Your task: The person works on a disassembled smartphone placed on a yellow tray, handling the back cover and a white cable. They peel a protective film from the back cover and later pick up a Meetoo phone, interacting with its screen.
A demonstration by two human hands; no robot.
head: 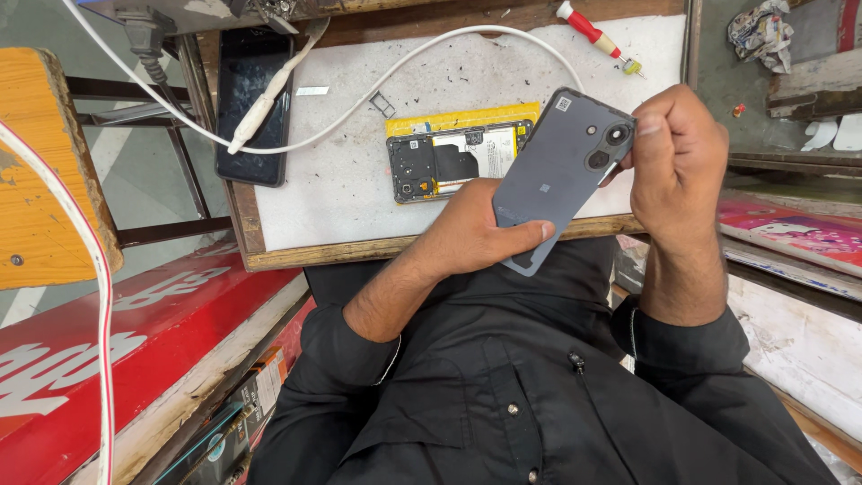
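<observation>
We hold a grey phone back cover over the workbench with both hands.

At the far left a dark phone point(254, 99) lies flat under a white cable point(359, 99); beside it the opened phone body point(453, 162) rests on the white mat point(332, 189). Our left hand point(471, 235) clamps the lower end of the back cover point(557, 175), thumb across it, while our right hand point(678, 162) pinches its camera corner. A red-handled screwdriver point(593, 36) lies beyond.

Both hands, left hand point(476, 235) and right hand point(678, 162), hold a grey phone back cover point(557, 175).
</observation>
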